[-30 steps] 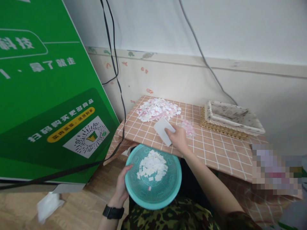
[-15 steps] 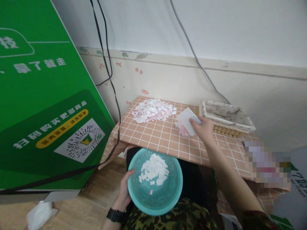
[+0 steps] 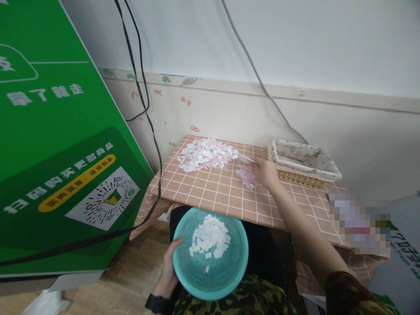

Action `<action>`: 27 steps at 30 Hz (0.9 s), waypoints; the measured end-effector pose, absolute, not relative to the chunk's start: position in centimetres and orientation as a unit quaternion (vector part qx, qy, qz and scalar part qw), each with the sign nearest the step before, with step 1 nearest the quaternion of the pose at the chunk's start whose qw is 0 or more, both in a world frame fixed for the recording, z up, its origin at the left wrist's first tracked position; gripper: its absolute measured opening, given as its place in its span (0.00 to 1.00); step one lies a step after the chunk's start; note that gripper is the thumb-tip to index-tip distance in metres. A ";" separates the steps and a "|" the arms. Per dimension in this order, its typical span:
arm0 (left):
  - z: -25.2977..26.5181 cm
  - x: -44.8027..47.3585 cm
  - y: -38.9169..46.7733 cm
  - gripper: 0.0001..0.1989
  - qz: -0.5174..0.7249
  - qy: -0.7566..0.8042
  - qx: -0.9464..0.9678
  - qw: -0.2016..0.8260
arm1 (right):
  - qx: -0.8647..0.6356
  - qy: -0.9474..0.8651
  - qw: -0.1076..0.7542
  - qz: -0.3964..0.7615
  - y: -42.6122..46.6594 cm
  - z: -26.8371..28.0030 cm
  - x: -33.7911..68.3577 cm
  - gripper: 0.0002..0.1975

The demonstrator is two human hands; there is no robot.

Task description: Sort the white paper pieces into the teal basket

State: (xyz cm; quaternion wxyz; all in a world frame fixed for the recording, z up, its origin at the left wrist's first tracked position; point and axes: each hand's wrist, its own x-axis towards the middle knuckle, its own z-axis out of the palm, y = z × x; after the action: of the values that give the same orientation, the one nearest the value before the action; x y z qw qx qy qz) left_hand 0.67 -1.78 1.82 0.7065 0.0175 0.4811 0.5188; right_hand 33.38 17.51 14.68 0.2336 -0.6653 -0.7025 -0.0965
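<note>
My left hand point(image 3: 168, 267) grips the left rim of a teal plastic colander point(image 3: 226, 278), which rests on my lap. Small white paper pieces point(image 3: 211, 237) lie heaped inside it, with one red-marked piece nearer me. Over the table, my right hand point(image 3: 267, 173) pinches a flat white card point(image 3: 246, 159), now seen almost edge-on. Below the card is a small pile of pink and white paper bits point(image 3: 247, 176). To the left, a larger heap of white and pinkish paper pieces point(image 3: 206, 155) sits close to the card's far end.
The table point(image 3: 210, 190) has a checked brown cloth. A lined wicker basket point(image 3: 303, 177) stands at its back right. On the left is a large green printed panel point(image 3: 78, 131), with a black strap point(image 3: 158, 153) hanging before it. Another item at right is blurred out.
My right hand has moved slightly left and turned the white card from face-on to nearly edge-on, uncovering more of the small pile. The left hand keeps its hold on the colander.
</note>
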 end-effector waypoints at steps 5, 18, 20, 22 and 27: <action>1.9 0.6 -1.6 0.03 0.523 0.494 0.007 0.695 | -0.653 -0.717 0.238 -0.058 17.0 14.7 34.1 0.14; -0.4 0.2 -1.6 0.10 0.522 0.472 0.016 0.710 | -0.640 -0.673 0.360 -0.092 16.0 16.8 30.5 0.18; -0.1 0.4 -1.6 0.09 0.531 0.475 0.015 0.702 | -0.627 -0.686 0.364 -0.063 16.0 16.4 29.2 0.18; 0.1 0.5 -1.6 0.09 0.540 0.477 0.018 0.694 | -0.632 -0.688 0.353 -0.049 16.2 15.6 28.0 0.17; -0.5 0.4 -1.6 0.09 0.543 0.471 0.010 0.695 | -0.668 -0.667 0.324 -0.065 16.8 14.1 26.1 0.17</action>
State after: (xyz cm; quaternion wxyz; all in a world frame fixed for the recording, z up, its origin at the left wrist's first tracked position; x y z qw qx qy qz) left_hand 0.45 -1.62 -0.47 0.6948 0.0104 0.4710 0.5434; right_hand 26.07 16.80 14.06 0.3238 -0.6683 -0.6666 -0.0654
